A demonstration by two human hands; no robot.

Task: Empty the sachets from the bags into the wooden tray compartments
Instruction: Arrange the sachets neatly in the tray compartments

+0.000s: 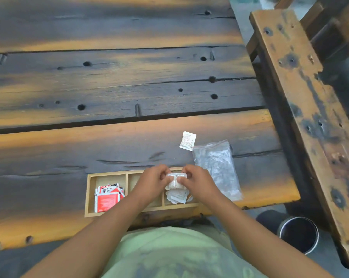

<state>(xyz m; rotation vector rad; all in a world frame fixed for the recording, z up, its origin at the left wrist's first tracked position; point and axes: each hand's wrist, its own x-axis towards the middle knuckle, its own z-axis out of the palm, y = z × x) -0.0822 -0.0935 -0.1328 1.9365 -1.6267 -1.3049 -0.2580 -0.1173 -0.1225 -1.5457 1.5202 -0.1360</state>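
Both hands meet over the right end of the wooden tray (90, 195), the left hand (152, 182) and the right hand (197, 180) each pinching shut on an upper corner of a small clear bag (174, 180) held between them, mouth seemingly turned down. White sachets (177, 195) hang and spill directly below the grip into the right compartment, so the drop line is straight down and neither hand needs to travel; the bag's long axis looks roughly vertical, though the fingers hide much of it. The middle compartment is mostly covered by the left wrist, so I cannot tell what it holds. Red sachets (107, 198) fill the left compartment. Just right of the tray lies another clear zip bag (217, 169), apparently full and nearer the right hand, with a single white sachet (187, 141) loose on the plank table (109, 147) beyond it
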